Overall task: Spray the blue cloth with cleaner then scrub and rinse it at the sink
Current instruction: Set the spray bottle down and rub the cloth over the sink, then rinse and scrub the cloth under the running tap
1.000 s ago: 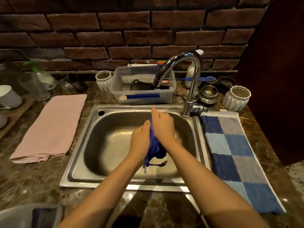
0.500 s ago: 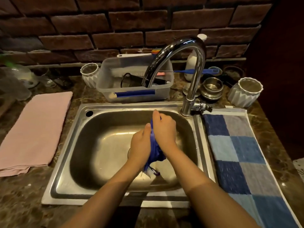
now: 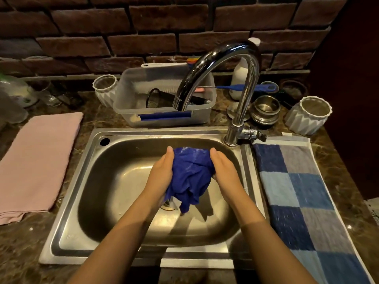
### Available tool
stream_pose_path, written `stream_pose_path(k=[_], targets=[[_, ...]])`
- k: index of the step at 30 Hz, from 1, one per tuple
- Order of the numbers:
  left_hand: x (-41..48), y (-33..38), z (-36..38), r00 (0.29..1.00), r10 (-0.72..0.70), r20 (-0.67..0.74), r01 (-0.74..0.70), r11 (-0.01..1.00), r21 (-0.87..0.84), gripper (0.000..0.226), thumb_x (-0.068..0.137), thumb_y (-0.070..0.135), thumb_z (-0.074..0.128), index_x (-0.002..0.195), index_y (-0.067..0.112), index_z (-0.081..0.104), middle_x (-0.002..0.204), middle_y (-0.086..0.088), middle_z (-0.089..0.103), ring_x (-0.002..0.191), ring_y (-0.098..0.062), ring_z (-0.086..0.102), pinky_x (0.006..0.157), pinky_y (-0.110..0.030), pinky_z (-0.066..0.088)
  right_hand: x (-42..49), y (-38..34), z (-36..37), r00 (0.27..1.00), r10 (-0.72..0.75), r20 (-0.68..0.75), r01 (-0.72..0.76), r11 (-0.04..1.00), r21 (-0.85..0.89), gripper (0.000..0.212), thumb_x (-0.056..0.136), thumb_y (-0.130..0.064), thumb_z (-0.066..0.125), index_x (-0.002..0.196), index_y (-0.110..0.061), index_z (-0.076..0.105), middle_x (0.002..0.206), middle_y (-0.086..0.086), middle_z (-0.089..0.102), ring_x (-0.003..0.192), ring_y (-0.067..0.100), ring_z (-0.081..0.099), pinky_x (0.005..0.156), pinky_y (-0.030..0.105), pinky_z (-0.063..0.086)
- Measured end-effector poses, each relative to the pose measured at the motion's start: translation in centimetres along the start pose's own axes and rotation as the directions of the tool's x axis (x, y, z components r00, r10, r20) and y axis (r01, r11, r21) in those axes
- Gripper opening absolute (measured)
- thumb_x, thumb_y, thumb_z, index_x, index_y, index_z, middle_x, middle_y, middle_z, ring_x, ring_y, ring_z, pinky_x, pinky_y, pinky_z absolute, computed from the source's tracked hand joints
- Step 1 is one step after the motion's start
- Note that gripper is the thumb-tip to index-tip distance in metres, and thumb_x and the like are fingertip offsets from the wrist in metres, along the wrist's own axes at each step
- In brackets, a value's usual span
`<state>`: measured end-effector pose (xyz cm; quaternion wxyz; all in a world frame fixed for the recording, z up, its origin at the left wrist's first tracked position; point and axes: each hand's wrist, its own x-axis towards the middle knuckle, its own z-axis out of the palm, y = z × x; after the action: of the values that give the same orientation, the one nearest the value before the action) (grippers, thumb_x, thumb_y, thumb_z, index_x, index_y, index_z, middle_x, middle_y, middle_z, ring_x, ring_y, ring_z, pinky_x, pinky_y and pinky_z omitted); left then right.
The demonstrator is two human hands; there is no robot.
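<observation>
Head-camera view, looking down into a steel sink set in a dark stone bench. I have the blue cloth bunched into a loose ball over the middle of the basin. It is raised clear of the bottom, and its lower tails hang just above the drain.

My left hand grips the cloth's left side and my right hand grips its right side. Each thumb lies along the upper edge. The fingers are hidden behind the fabric, so I judge they are curled under it. Pale streaks on top of the cloth may be suds or wet shine; I cannot tell which.

The curved tap arches over from the right rear corner, its mouth above and behind the cloth. I see no water running from it.

I judge this to be the scrubbing step, with rinsing to come. To do it well, I would draw the two hands against each other so fabric rubs on fabric. I would also turn the ball now and then to bring fresh folds to the surface, and work low over the basin so drips fall inside.

A pink towel lies on the bench to the left. A blue checked towel lies to the right, just beside the rim. Splashes could wet either. For the rinse, the cloth should go a little further back, under the tap's mouth.
</observation>
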<state>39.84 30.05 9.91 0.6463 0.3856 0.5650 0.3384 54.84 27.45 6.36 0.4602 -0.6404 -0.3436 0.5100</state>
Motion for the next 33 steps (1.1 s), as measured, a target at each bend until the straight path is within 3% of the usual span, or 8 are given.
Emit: stream_pose_path(k=[2, 4, 7, 9, 15, 20, 25, 33], targets=[[0.3, -0.2, -0.1, 0.997, -0.062, 0.044, 0.064, 0.997, -0.048, 0.042, 0.083, 0.058, 0.048, 0.099, 0.023, 0.063, 0.097, -0.009, 0.072, 0.090, -0.025, 0.068, 0.081, -0.040, 0.054, 0.0, 0.3, -1.0, 1.000, 0.008, -0.029, -0.010, 0.998, -0.067, 0.026, 0.094, -0.046, 0.038, 0.093, -0.029, 0.057, 0.093, -0.002, 0.064, 0.087, 0.011, 0.062, 0.074, 0.028, 0.051], [0.5, -0.4, -0.2, 0.991, -0.080, 0.107, 0.091, 0.990, -0.110, 0.042, 0.073, 0.050, 0.064, 0.103, 0.020, 0.064, 0.091, -0.007, 0.074, 0.083, -0.024, 0.070, 0.070, -0.033, 0.056, 0.3, 0.3, -2.6, 0.980, 0.036, -0.197, -0.050, 0.997, -0.064, 0.026, 0.094, -0.044, 0.039, 0.098, -0.022, 0.054, 0.090, 0.001, 0.064, 0.084, 0.015, 0.063, 0.071, 0.030, 0.051], [1.0, -0.9, -0.3, 0.992, -0.069, 0.107, 0.083, 0.988, -0.130, 0.030, 0.078, 0.033, 0.068, 0.104, 0.019, 0.064, 0.091, -0.006, 0.075, 0.080, -0.023, 0.071, 0.063, -0.030, 0.057, 1.2, -0.3, -5.6, 0.856, -0.059, -0.514, -0.031, 0.986, -0.165, 0.037, 0.093, -0.044, 0.041, 0.109, -0.012, 0.050, 0.084, 0.000, 0.062, 0.079, 0.016, 0.059, 0.069, 0.034, 0.046], [1.4, -1.2, -0.2, 0.994, -0.064, 0.092, 0.077, 0.987, -0.139, 0.024, 0.082, 0.031, 0.065, 0.103, 0.021, 0.063, 0.094, -0.007, 0.074, 0.082, -0.024, 0.070, 0.067, -0.032, 0.058, 2.2, -0.7, -7.2, 0.789, -0.147, -0.597, -0.022, 0.963, -0.267, 0.044, 0.094, -0.042, 0.041, 0.119, -0.006, 0.048, 0.081, -0.002, 0.056, 0.082, 0.017, 0.052, 0.071, 0.032, 0.036], [2.3, -1.7, 0.2, 0.997, -0.014, 0.070, 0.025, 0.987, -0.156, 0.015, 0.086, 0.029, 0.062, 0.100, 0.023, 0.063, 0.091, -0.004, 0.074, 0.082, -0.023, 0.070, 0.067, -0.032, 0.058, 5.4, -1.4, -9.2, 0.815, -0.284, -0.506, -0.031, 0.850, -0.526, 0.038, 0.097, -0.034, 0.038, 0.117, -0.006, 0.055, 0.105, 0.019, 0.064, 0.096, 0.033, 0.057, 0.069, 0.031, 0.035], [3.0, -1.9, 0.0, 0.999, 0.008, 0.053, 0.001, 0.988, -0.154, 0.011, 0.086, 0.029, 0.061, 0.097, 0.025, 0.062, 0.085, 0.000, 0.075, 0.080, -0.021, 0.071, 0.067, -0.032, 0.058, 6.1, -1.0, -9.7, 0.794, -0.359, -0.491, 0.000, 0.807, -0.590, 0.033, 0.097, -0.024, 0.040, 0.115, -0.003, 0.059, 0.098, 0.023, 0.066, 0.088, 0.035, 0.060, 0.068, 0.032, 0.039], [3.3, -2.2, -0.2, 0.999, 0.016, 0.045, -0.009, 0.989, -0.148, 0.011, 0.086, 0.030, 0.061, 0.097, 0.028, 0.062, 0.090, -0.001, 0.074, 0.082, -0.022, 0.071, 0.065, -0.030, 0.058, 6.2, -0.6, -10.6, 0.810, -0.370, -0.456, 0.069, 0.831, -0.552, 0.032, 0.096, -0.020, 0.042, 0.111, 0.001, 0.061, 0.095, 0.026, 0.066, 0.087, 0.035, 0.060, 0.070, 0.028, 0.038], [3.5, -2.3, 0.0, 0.997, 0.024, 0.079, -0.011, 0.987, -0.160, 0.012, 0.087, 0.028, 0.060, 0.098, 0.026, 0.062, 0.094, -0.004, 0.073, 0.086, -0.024, 0.069, 0.074, -0.036, 0.056, 6.3, -0.3, -11.0, 0.823, -0.367, -0.434, 0.090, 0.838, -0.538, 0.031, 0.096, -0.021, 0.041, 0.103, 0.001, 0.063, 0.081, 0.015, 0.061, 0.077, 0.026, 0.055, 0.067, 0.027, 0.034]])
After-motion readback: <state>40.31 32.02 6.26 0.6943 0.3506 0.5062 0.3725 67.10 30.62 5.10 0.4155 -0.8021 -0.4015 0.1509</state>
